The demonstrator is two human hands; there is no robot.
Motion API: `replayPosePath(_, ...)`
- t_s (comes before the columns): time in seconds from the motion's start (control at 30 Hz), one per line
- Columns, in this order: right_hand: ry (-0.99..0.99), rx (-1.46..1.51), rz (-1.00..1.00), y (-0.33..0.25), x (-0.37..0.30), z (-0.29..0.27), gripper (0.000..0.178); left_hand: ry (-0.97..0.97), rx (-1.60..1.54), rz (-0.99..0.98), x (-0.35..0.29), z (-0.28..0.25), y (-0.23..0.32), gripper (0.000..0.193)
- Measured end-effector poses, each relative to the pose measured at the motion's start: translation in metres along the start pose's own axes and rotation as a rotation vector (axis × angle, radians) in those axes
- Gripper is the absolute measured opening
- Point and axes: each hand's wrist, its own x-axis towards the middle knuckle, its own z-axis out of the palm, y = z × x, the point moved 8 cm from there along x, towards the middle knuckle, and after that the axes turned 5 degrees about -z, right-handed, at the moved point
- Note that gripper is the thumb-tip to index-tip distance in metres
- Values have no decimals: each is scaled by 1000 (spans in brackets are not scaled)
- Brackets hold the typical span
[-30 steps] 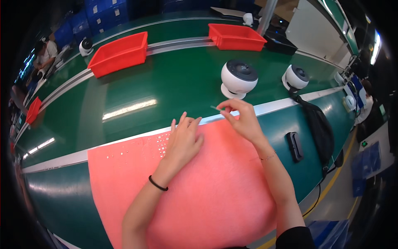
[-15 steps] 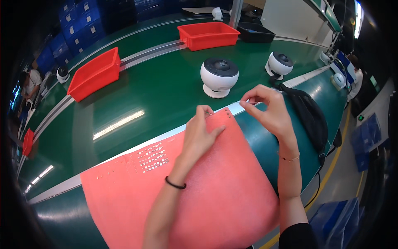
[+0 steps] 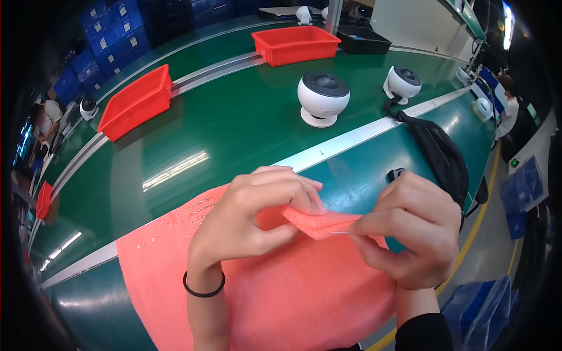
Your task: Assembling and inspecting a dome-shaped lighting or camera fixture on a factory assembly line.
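A coral-pink cloth (image 3: 281, 298) lies over the near edge of the green bench and hangs down toward me. My left hand (image 3: 249, 210) has its far corner folded up and pinched between thumb and fingers. Close to that fold, my right hand (image 3: 413, 228) pinches a thin silvery needle (image 3: 339, 233). The needle's tip points left and meets the folded edge; whether it has gone into the cloth I cannot tell. Rows of small shiny round studs (image 3: 196, 212) sit on the cloth's left part, partly hidden by my left hand.
Two white ball-shaped cameras with dark tops stand beyond, one nearer (image 3: 323, 99) and one farther right (image 3: 403, 85). A black fabric bag (image 3: 436, 149) lies on the right. Red trays (image 3: 297, 48) and a black tray (image 3: 364, 44) stand farther back. People sit at both far sides.
My left hand has lifted the cloth's far corner and folded it toward me. My right hand has come down and nearer, bringing the needle to the fold. The view has shifted slightly.
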Motion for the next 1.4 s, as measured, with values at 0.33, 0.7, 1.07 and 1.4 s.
replayPosePath(0.33, -90, -53, -56, -10, -10, -5, 17, -18, -14, -7, -2, 3, 15, 20)
replayPosePath(0.7, -86, -38, -120, -21, -7, -4, 23, -46, 1, -56, -2, 4, 25, 18)
replayPosePath(1.07, -52, 12, -201, -24, -9, -20, 25, -77, -27, 31, -2, 8, 29, 16)
replayPosePath(1.4, -31, -11, -278, -31, -10, -14, 21, -44, -3, 63, 0, 7, 36, 24)
